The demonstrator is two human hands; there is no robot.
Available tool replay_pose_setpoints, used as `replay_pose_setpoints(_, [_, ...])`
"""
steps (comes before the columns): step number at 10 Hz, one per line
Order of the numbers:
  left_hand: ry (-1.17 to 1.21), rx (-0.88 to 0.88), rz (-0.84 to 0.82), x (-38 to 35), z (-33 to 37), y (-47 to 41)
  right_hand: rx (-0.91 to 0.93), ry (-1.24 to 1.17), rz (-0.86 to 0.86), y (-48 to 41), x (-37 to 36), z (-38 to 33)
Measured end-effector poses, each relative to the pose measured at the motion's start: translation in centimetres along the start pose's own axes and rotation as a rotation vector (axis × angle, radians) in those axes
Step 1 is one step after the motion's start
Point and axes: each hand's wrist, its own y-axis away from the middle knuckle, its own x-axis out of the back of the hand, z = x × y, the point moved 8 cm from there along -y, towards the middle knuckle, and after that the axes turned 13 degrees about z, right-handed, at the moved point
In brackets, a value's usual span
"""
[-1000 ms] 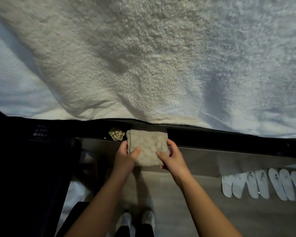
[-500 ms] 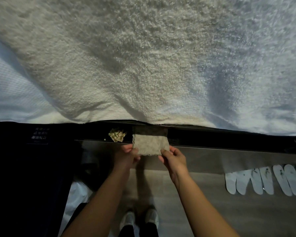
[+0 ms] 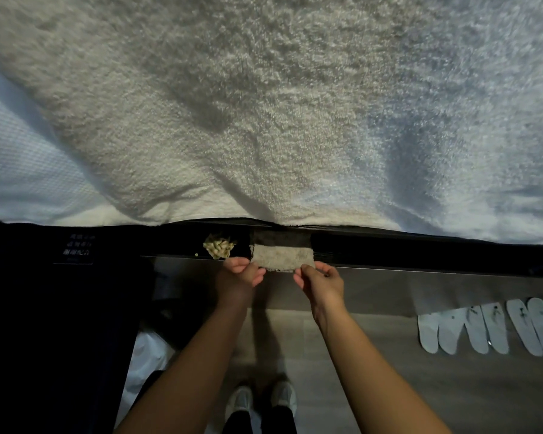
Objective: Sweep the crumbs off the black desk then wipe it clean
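Beige cloth [image 3: 282, 258] lies on front edge of black desk [image 3: 420, 252]; L hand [image 3: 239, 278] & R hand [image 3: 322, 283] each pinch one near corner w/ curled fingers. Crumbs [image 3: 218, 245] sit in a pile just left of it.

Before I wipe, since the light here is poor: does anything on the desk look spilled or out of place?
Yes. A pale heap of crumbs lies on the black desk just left of the cloth, with one stray speck to its left near the edge. It stands out against the dark top; nothing else there looks odd.
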Motion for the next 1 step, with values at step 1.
replay_pose_setpoints(1, [-0.098, -0.078, -0.01, 0.25, -0.01, -0.02, -0.004, 0.026, -0.002, 0.53, 0.43, 0.32])
